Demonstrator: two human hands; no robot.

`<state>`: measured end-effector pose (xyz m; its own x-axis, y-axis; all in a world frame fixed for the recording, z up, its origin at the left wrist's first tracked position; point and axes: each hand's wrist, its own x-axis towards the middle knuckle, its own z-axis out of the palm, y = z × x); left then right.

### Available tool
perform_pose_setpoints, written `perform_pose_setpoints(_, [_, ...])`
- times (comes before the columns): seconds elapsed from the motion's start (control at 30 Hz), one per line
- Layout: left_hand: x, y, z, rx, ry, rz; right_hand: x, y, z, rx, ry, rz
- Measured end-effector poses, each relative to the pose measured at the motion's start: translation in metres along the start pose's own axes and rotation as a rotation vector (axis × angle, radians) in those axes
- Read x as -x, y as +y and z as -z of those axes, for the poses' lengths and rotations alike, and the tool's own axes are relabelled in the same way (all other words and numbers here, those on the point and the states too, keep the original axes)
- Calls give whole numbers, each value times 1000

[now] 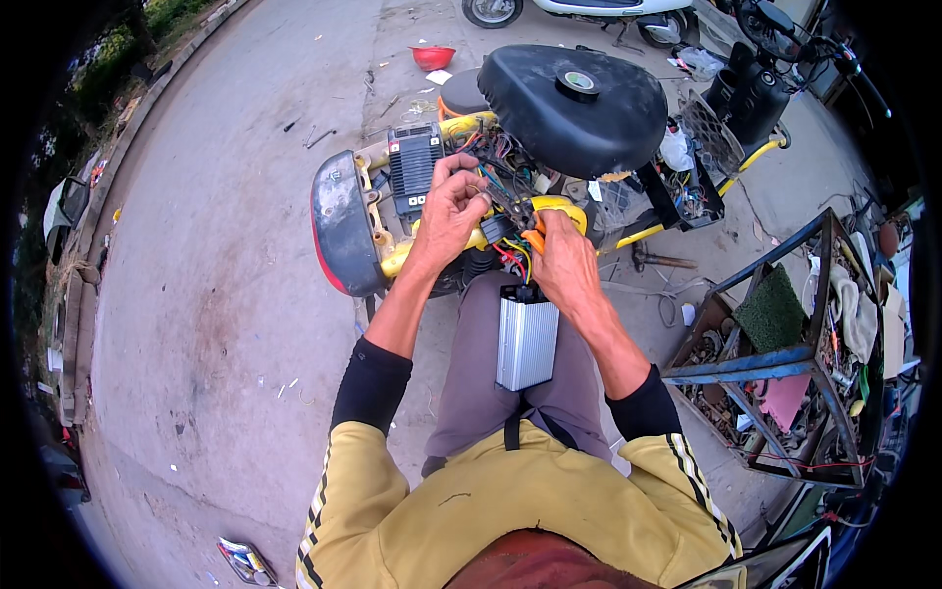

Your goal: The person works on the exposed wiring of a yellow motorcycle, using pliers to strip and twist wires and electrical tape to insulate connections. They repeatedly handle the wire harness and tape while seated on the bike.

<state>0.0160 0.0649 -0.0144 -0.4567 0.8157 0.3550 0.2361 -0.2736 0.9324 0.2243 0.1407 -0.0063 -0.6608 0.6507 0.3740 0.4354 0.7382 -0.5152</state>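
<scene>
My right hand (564,260) is closed round orange-handled pliers (533,241), whose dark jaws reach into a tangle of wires. Just left of the jaws, my left hand (451,211) pinches what looks like a thin wire; its exact end is hard to make out. Both hands are over the yellow frame (397,263) of a partly opened electric scooter. A silver ribbed controller box (527,344) rests on my thighs, its coloured leads running up between my hands. Beyond my left hand a black finned box (415,162) is on the frame, near the loose wiring (500,147).
A large black seat-shaped cover (579,108) lies across the scooter. The grey-black rear piece (348,224) is at the left. A hammer (665,260) lies on the ground at right, near a blue metal rack (751,368) full of scrap. A red bowl (433,58) lies farther off.
</scene>
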Motion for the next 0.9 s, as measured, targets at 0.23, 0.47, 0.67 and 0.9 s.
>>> perform_pose_setpoints(0.23, [0,2,-1,-10,27,-15,-2,2,-3,53,-33,-41])
perform_pose_setpoints(0.47, [0,0,-1,3,16,-48,0,3,2,163,-2,18])
perform_pose_setpoints(0.67, [4,7,0,-64,-6,-45,4,-10,9,207,121,22])
perform_pose_setpoints(0.9, [5,9,3,-57,-37,-31,11,-17,-2,166,164,-114])
